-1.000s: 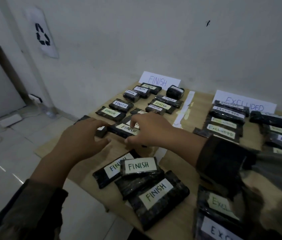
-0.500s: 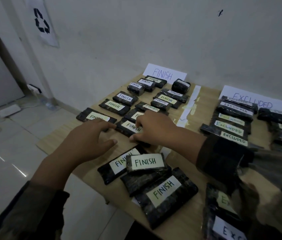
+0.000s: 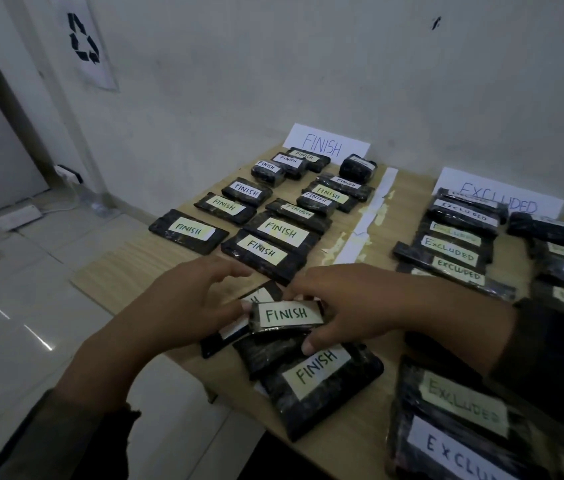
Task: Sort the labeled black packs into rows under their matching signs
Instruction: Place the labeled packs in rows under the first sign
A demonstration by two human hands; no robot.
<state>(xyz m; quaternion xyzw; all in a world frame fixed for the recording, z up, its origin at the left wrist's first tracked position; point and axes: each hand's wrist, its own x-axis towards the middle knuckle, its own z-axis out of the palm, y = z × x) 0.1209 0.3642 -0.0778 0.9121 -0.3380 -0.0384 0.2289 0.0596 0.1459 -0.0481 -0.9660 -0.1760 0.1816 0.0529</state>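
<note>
Pinching the small FINISH pack (image 3: 287, 315) across its width, your right hand (image 3: 356, 306) sets its thumb on the near edge and curls its fingers over the far edge, so that grip is clamped on the pack. Your left hand (image 3: 183, 306) is not gripping. Its fingers are loose and reach forward, and only the thumb tip seems to touch the pack's left end. The pack sits on top of the unsorted pile (image 3: 266, 351) at the near edge of the table (image 3: 124, 268), beside the large FINISH pack (image 3: 318, 379). Its long axis runs left to right between your two hands.

What the next move turns on is direction. The FINISH rows (image 3: 280, 232) lie straight ahead of the grip, away from you, leading up to the FINISH sign (image 3: 325, 145) at the wall. The packs there also lie roughly left to right, so I judge this one needs carrying forward with little turning. The free spot looks to be in the left column, just on your side of the front pack (image 3: 188, 230), which is nearer your left hand. The EXCLUDED sign (image 3: 498, 199) stands well off to the right.
</note>
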